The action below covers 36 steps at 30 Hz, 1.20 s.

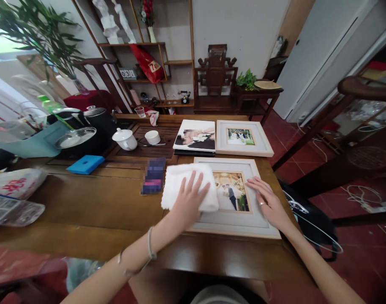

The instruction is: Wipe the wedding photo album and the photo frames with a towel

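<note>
A folded white towel (172,181) covers the left part of a pale-framed picture (237,226) that lies flat on the wooden table. My left hand (191,194) is pressed flat on the towel with its fingers spread. On the right side of the same frame rests my right hand (270,202), fingers stretched out over the border and a ring on one of them. Between my hands, the framed photo (232,190) shows a couple in wedding clothes. The frame's left edge is partly hidden by the towel and my left hand.
Behind lie a second framed picture (262,145) and a stack topped by a photo panel (196,147). Left of the towel is a dark, blurred-out flat object (153,175). Farther left stand a lidded white cup (125,139), a blue block (85,164) and a glass-lidded pot (75,139).
</note>
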Tool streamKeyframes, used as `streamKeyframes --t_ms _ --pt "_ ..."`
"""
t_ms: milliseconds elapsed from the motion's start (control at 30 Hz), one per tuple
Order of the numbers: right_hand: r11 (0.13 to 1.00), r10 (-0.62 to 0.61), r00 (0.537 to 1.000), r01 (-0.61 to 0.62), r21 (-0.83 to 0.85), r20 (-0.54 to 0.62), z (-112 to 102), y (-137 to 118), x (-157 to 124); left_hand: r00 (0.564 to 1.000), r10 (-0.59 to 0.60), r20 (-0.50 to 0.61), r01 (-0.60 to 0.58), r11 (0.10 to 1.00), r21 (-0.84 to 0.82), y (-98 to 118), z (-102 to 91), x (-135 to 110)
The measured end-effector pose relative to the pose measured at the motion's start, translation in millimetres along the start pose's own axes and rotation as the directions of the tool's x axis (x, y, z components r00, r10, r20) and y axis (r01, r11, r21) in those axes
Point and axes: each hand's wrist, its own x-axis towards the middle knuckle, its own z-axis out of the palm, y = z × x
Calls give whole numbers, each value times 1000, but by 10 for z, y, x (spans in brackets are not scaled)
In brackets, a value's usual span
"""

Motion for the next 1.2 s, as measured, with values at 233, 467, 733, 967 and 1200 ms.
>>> streamKeyframes --t_ms 233,467,733,967,1200 --pt "1000 15 998 -16 18 54 -29 7 26 996 52 -66 -54 998 -29 383 168 -680" --pt "999 -35 996 36 -15 88 -53 22 50 960 -154 -236 136 987 -90 -70 44 254" --pt "999 -5 1000 5 -34 19 7 43 23 977 -118 -176 127 991 36 -37 69 511" --pt "997 23 1000 -23 -74 -4 20 39 22 999 36 -37 -34 999 36 534 127 -604" --pt "998 14 999 -12 -55 30 6 55 20 994 -2 -105 1 1000 -9 406 193 -361"
